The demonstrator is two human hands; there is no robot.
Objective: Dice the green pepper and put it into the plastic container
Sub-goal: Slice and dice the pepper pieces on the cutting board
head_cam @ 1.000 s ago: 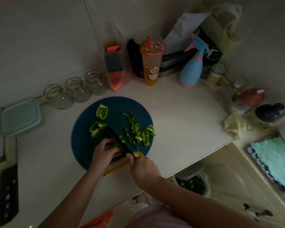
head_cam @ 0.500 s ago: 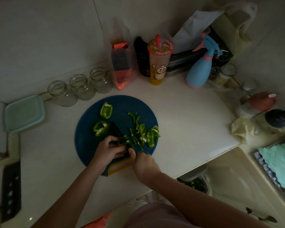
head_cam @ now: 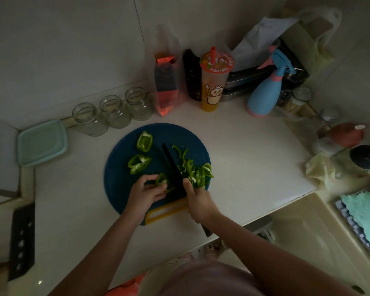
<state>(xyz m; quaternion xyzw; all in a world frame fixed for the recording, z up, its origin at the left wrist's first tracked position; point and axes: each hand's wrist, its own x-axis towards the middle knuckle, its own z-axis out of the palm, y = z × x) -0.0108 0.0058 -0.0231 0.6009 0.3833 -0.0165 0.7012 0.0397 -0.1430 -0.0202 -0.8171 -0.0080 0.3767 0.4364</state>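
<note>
Since the earlier frame, the black knife (head_cam: 173, 167) has lifted off the strips, and the left hand (head_cam: 146, 192) has pulled a green pepper piece (head_cam: 161, 180) toward it, fingers clamped on it. The right hand (head_cam: 198, 201) is closed around the handle. Two larger pieces (head_cam: 139, 162) wait on the round blue cutting board (head_cam: 120, 182) at frame centre; the pale green plastic container (head_cam: 42, 143) sits centre-left. Curling the fingertips back before slicing would likely keep cuts safe.

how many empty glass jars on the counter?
3. They stand in a row along the wall, behind and left of the cutting board: left jar, middle jar, right jar. None looks hidden, though the right-hand clutter could conceal more.
</note>
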